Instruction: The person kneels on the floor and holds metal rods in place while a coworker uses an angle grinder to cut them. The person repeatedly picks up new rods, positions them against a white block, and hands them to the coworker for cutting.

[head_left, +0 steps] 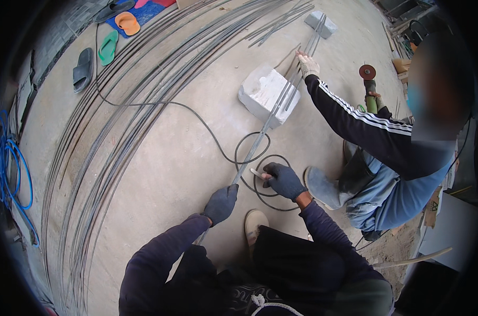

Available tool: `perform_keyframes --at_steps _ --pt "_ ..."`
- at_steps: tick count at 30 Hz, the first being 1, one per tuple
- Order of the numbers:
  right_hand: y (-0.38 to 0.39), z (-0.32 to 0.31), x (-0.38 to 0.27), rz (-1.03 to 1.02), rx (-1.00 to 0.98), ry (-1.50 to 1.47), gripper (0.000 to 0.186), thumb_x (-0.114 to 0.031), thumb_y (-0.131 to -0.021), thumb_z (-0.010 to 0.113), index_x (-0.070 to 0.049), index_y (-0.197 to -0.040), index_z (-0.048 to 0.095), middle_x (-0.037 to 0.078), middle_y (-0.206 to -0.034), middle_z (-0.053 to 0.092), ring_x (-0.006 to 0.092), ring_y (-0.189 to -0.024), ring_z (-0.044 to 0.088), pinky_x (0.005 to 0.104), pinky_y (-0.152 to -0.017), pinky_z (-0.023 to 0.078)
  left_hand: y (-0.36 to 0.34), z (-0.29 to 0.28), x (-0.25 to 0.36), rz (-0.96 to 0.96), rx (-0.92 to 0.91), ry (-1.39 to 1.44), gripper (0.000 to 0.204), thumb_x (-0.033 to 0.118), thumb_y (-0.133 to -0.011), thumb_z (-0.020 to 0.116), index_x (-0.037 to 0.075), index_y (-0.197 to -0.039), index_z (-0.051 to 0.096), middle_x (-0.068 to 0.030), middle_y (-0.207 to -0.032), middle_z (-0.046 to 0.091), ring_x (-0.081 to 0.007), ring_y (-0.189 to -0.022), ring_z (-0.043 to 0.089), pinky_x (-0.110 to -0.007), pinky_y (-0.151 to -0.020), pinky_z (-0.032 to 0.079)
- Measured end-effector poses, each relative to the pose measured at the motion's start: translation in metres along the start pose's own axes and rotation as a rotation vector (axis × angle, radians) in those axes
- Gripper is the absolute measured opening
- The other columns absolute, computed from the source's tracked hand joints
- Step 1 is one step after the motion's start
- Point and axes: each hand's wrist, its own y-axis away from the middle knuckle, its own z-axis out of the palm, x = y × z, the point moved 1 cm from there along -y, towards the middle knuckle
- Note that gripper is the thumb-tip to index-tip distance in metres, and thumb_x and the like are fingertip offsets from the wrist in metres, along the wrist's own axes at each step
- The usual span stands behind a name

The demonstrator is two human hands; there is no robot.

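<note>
My left hand, in a dark glove, is closed around a few long steel rods that run up across a white block. Just right of the rods, my gloved right hand grips a short pale stick, possibly chalk or a marker. A co-worker's white-gloved hand holds the rods beyond the block. The co-worker's other hand holds a green angle grinder with a red disc, raised at the right. A black cable loops on the floor under the rods.
Many long bars lie along the left of the concrete floor. Sandals, a blue hose and a second white block lie farther out. The co-worker's boot is close by my right hand.
</note>
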Motion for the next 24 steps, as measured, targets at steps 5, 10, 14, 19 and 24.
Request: perform_keyframes --at_steps 5,10,14,19,24 --pt "0.035 0.022 -0.039 0.062 -0.61 -0.25 0.043 -0.04 -0.096 0.063 0.001 -0.108 0.066 0.013 -0.094 0.073 0.0229 -0.094 0.069 0.036 -0.086 0.05 -0.005 -0.002 0.016 0.304 0.022 -0.251 0.031 0.027 -0.102 0.045 -0.001 -0.097 0.059 -0.0188 -0.079 0.064 -0.0389 -0.074 0.062 -0.049 -0.068 0.047" --pt "0.051 0.08 -0.057 0.061 -0.785 -0.42 0.059 -0.045 -0.091 0.069 0.005 -0.121 0.062 0.016 -0.109 0.07 0.0249 -0.097 0.068 0.0347 -0.094 0.049 -0.036 0.003 0.013 0.141 -0.143 -0.158 0.024 0.013 -0.096 0.05 -0.003 -0.114 0.055 -0.0162 -0.084 0.065 -0.0352 -0.076 0.063 -0.047 -0.068 0.048" --pt "0.037 0.099 -0.071 0.018 -0.827 -0.508 0.062 -0.045 -0.088 0.072 0.005 -0.124 0.06 0.017 -0.114 0.067 0.0276 -0.109 0.063 0.0362 -0.094 0.049 -0.095 0.013 0.034 0.435 0.039 -0.362 0.022 0.015 -0.098 0.049 -0.001 -0.111 0.058 -0.0165 -0.077 0.064 -0.0346 -0.074 0.063 -0.046 -0.066 0.048" --pt "0.0 0.133 -0.032 -0.262 -0.474 -0.535 0.036 -0.031 -0.094 0.065 0.0 -0.113 0.064 0.01 -0.106 0.068 0.0229 -0.099 0.066 0.0365 -0.09 0.051 -0.186 0.021 0.067 0.158 -0.088 -0.151 0.017 0.014 -0.095 0.052 0.0 -0.101 0.058 -0.0186 -0.072 0.063 -0.0363 -0.068 0.062 -0.047 -0.062 0.048" --pt "-0.008 0.137 -0.035 -0.106 -0.401 -1.243 0.024 -0.016 -0.096 0.061 -0.003 -0.115 0.065 0.009 -0.107 0.068 0.024 -0.099 0.066 0.0377 -0.088 0.053 -0.211 0.027 0.063 0.358 0.017 -0.419 0.016 0.012 -0.094 0.051 -0.001 -0.102 0.058 -0.0185 -0.077 0.065 -0.0367 -0.069 0.063 -0.048 -0.063 0.048"
